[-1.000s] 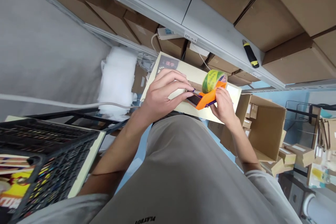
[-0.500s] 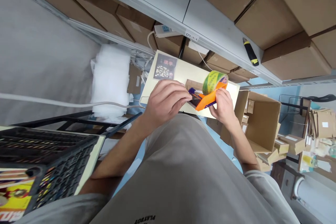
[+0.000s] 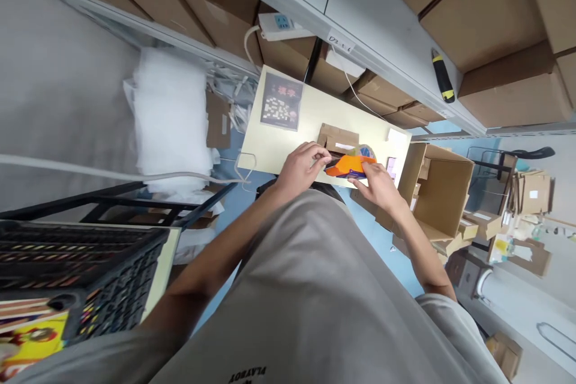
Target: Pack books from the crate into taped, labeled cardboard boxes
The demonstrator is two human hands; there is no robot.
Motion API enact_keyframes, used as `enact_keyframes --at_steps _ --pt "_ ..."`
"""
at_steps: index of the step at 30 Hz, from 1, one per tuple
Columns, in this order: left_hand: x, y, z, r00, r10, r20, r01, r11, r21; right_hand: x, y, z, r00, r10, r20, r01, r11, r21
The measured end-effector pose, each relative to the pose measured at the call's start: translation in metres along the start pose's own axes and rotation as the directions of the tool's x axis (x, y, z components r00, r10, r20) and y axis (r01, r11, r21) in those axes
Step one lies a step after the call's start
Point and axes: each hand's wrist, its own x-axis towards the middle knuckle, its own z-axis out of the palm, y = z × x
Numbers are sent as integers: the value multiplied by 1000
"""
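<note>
From my remote seat, nearest I have the right hand (image 3: 378,185) gripping the back of an orange tape dispenser (image 3: 353,165), thumb below and fingers over it. The left hand (image 3: 300,167) is at its front, fingertips bunched by the thumb; I can't tell whether they meet or pinch a tape end. The dispenser lies between the hands, its long axis running crosswise from right to left, its narrow front toward the left fingers. Its tape roll (image 3: 366,150) shows on the side away from me.

To do this well, I'd want the right grip firm against twisting and the left fingertips clear of any cutting edge; I judge a light pinch enough.

Just beyond both hands, a small cardboard box (image 3: 339,137) rests on the pale tabletop (image 3: 373,123). Farther out past the left hand lies a dark booklet (image 3: 281,102).
</note>
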Motion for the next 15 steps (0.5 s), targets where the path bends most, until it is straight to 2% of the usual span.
enact_keyframes --at_steps 3,5,7,9,11,15 --pt "-4 -35 -3 986 -166 27 168 984 -66 -22 11 -4 966 146 214 -140 989 -43" --pt "-1 -60 -9 964 -260 54 264 960 -95 -29 19 -13 898 263 352 -257 964 -66" --pt "7 -82 -11 945 -306 118 320 940 -119 -25 29 -26 821 322 472 -343 938 -44" --pt "16 -99 -5 931 -333 152 355 921 -158 -13 40 -39 768 322 554 -389 921 4" --pt "22 -112 5 916 -363 170 393 897 -203 5 51 -48 744 298 598 -407 912 52" --pt "19 -132 25 891 -431 143 454 854 -255 41 72 -47 689 242 683 -414 905 98"
